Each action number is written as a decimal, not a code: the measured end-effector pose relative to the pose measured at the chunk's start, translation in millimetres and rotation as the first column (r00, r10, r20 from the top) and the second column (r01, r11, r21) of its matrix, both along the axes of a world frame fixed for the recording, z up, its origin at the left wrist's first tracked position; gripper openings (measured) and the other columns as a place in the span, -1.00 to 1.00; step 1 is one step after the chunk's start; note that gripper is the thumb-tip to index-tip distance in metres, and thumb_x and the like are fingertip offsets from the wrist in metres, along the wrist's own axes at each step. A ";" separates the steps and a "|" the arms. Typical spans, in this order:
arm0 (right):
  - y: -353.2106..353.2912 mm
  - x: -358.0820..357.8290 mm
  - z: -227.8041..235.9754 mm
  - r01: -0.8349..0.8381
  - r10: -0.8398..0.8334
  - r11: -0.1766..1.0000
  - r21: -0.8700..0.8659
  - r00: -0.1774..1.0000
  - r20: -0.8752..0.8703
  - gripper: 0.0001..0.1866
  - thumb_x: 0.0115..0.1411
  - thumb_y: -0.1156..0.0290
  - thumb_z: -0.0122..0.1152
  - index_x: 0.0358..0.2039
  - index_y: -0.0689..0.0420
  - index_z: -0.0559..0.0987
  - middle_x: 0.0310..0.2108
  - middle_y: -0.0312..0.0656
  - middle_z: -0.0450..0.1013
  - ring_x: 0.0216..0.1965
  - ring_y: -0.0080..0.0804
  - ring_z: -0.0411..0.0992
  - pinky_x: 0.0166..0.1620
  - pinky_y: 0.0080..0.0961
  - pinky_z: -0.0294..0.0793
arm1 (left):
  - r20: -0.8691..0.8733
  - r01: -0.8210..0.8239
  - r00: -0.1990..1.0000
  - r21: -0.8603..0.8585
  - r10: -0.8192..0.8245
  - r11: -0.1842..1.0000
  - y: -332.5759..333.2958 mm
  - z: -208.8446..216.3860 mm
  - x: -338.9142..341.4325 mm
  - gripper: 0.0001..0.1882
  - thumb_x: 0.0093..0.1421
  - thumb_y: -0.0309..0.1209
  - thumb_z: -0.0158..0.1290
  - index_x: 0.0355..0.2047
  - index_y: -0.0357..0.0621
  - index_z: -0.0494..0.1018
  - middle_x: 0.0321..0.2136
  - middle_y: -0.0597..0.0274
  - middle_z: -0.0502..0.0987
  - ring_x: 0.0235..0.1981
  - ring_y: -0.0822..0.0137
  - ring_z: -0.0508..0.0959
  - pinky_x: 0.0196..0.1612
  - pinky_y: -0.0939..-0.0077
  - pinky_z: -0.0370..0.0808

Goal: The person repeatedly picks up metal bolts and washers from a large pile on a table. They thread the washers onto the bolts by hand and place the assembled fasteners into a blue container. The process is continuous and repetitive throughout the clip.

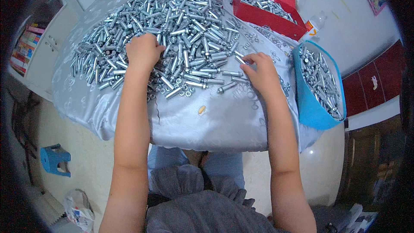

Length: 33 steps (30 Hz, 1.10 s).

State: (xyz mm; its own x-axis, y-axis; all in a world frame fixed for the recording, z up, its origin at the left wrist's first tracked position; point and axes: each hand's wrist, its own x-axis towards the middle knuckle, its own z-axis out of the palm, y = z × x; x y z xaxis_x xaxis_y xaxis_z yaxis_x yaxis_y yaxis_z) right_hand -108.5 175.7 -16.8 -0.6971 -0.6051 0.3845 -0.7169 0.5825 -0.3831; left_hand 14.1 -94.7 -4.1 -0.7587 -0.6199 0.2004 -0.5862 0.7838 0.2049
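Note:
A wide heap of silvery metal expansion bolts [172,13] with sleeves and nuts covers much of the table. My left hand [144,51] rests on the heap's near middle, its fingers curled down among the bolts; what they hold, if anything, is hidden. At the heap's right edge, my right hand [261,71] pinches the end of one expansion bolt [239,59] between thumb and fingers. Just left of that hand, a few bolts lie apart from the heap, one of them a loose bolt [227,87]. Small nuts and washers [186,91] are scattered along the near edge.
A silvery tablecloth [189,125] drapes over the table's front edge. At the right stands a blue fabric bin [317,123] filled with bolts. An open red box [269,17] of bolts sits at the far right, beside a plastic bottle [315,23]. A blue stool [55,159] stands on the floor, left.

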 end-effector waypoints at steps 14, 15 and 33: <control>-9.9 7.4 7.3 -0.156 0.219 0.935 -0.318 0.961 0.172 -0.80 -0.10 0.38 0.22 -0.42 0.17 0.53 -0.47 -0.20 0.38 -0.39 -0.40 0.33 -0.29 -0.53 0.32 | -0.234 -0.048 0.971 0.026 0.053 0.999 3.4 -0.2 4.5 -0.77 -0.21 -0.24 0.10 -0.64 -0.15 0.50 -0.60 0.04 0.49 -0.43 0.09 0.46 -0.33 0.27 0.39; -9.6 7.8 7.4 -0.144 0.242 0.922 -0.358 0.939 0.245 -0.79 -0.09 0.38 0.23 -0.41 0.17 0.53 -0.47 -0.22 0.39 -0.40 -0.46 0.32 -0.31 -0.56 0.31 | -0.300 -0.041 0.953 0.014 0.043 0.999 4.2 1.7 4.1 -0.77 -0.22 -0.24 0.09 -0.65 -0.17 0.49 -0.61 0.03 0.49 -0.44 0.08 0.46 -0.35 0.27 0.39; -9.1 16.3 11.8 -0.186 0.414 0.836 -0.517 0.831 0.371 -0.82 -0.02 0.38 0.19 -0.38 0.16 0.51 -0.53 -0.35 0.39 -0.50 -0.68 0.25 -0.40 -0.71 0.26 | -0.754 0.789 0.601 0.509 -0.266 0.344 87.3 16.0 -7.8 -0.85 0.10 -0.42 -0.02 -0.38 -0.26 0.39 -0.50 0.37 0.45 -0.43 0.58 0.41 -0.33 0.71 0.34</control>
